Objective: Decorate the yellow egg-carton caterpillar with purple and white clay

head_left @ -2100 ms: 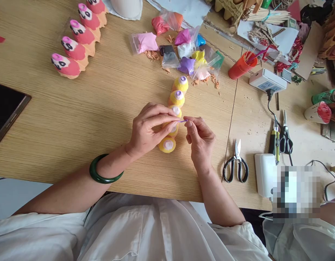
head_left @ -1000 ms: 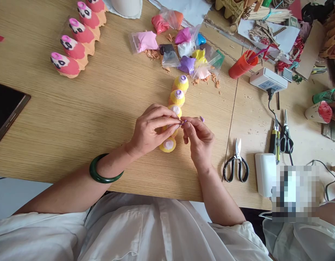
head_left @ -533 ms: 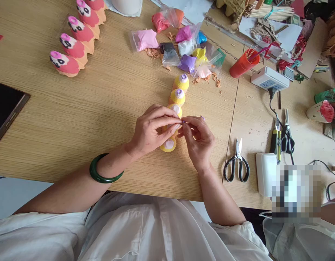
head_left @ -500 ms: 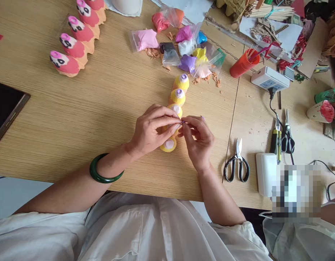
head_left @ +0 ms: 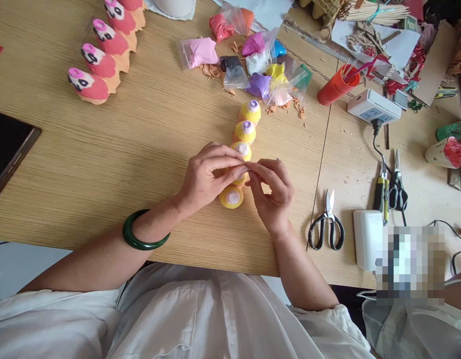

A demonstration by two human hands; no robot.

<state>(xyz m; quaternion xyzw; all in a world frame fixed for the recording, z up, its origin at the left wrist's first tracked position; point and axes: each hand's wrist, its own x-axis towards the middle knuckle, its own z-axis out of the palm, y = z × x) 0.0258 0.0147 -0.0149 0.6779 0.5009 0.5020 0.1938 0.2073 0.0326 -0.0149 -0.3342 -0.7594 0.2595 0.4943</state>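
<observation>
Work in hand: fine fingertip shaping, judged from the pose; both hands meet over the yellow row, the piece in work apparently a sliver of purple clay.
Left hand (head_left: 208,175): thumb and forefinger closed at the tips, judged to be gripping the sliver, which the tips cover.
Right hand (head_left: 273,195): thumb and forefinger likewise closed, tips meeting the left hand's; judged to share the same hold.
Next move, as judged: calls for a light, even pinch, so that so thin a piece neither flattens nor tears.
Yellow row (head_left: 242,135): egg-carton strip, five domed cups to be made out; lies on the bench (head_left: 121,149) beneath the fingertips, running away from the person. Contact between hands and row: cannot tell.
Finish: yellow over the domes, orange-tan showing low on the sides; surface matt, slightly rough.
Purple rings (head_left: 247,124): one on each of the two farthest cups, set on a white patch.
White patches without ring: third cup and nearest cup; the fourth is largely behind the fingers, its top not legible.
Purple clay bag (head_left: 259,85): among other coloured bags, beyond the row's far end.
Red row (head_left: 112,42): similar strip, far left, with black-and-white eyes and pink rings.
Scissors (head_left: 329,215): right of the right hand, well apart, blades slightly parted.
</observation>
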